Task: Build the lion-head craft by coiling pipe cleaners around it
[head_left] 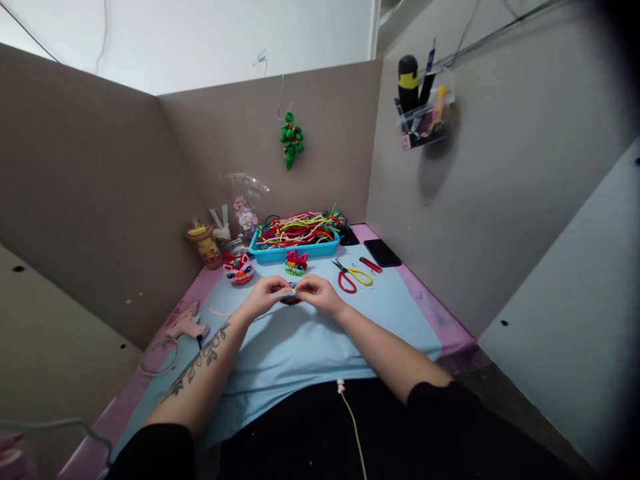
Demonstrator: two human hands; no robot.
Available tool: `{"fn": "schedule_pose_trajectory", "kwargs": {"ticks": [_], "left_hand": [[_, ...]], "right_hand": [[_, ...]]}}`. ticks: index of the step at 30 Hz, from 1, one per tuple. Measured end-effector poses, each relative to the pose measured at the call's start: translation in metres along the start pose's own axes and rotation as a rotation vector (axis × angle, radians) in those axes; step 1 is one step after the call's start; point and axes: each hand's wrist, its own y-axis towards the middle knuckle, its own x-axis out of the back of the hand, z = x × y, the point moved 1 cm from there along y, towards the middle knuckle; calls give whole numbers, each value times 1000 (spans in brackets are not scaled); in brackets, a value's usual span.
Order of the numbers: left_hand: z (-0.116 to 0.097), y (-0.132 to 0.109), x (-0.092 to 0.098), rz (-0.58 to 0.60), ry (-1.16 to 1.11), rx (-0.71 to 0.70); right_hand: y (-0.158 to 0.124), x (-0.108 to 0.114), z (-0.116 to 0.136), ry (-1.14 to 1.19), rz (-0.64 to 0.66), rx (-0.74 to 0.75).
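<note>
My left hand (267, 295) and my right hand (317, 294) meet over the light blue mat (320, 340), fingers pinched together on a small dark red and blue craft piece (291, 299) held between them. Most of the piece is hidden by my fingers. Just beyond my hands sits a small pink and green pipe-cleaner figure (296, 263). A red and white one (239, 269) lies to its left. Further back a blue tray (295, 251) holds several coloured pipe cleaners.
Red and yellow scissors (353, 276) and a black phone (382, 253) lie to the right. A pink glue gun (187, 325) with its cord rests at the left edge. A cup (205, 244) stands in the back left. Grey partition walls enclose the desk; a green ornament (291, 139) hangs behind.
</note>
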Motion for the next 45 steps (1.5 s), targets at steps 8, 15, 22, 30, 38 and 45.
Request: {"fn": "schedule_pose_trajectory", "kwargs": {"ticks": [8,15,22,30,38,45], "left_hand": [[2,-3,-16,-27,220,-35],[-14,-7,-19,-59,746,-130],[-28,-9,-18,72,1103,-59],[-31,-6,-9,81,1112,-82],[-30,3,3,117,1087,-160],[-22,10,20,92,967,-163]], "right_hand": [[2,2,-10,-50,-176,-54],[2,3,-12,-312,-234,-15],[-2,0,-14,-606,-108,9],[-4,1,-13,-800,2,139],[-2,1,-11,-835,126,263],[-4,-2,-8,-753,201,395]]}}
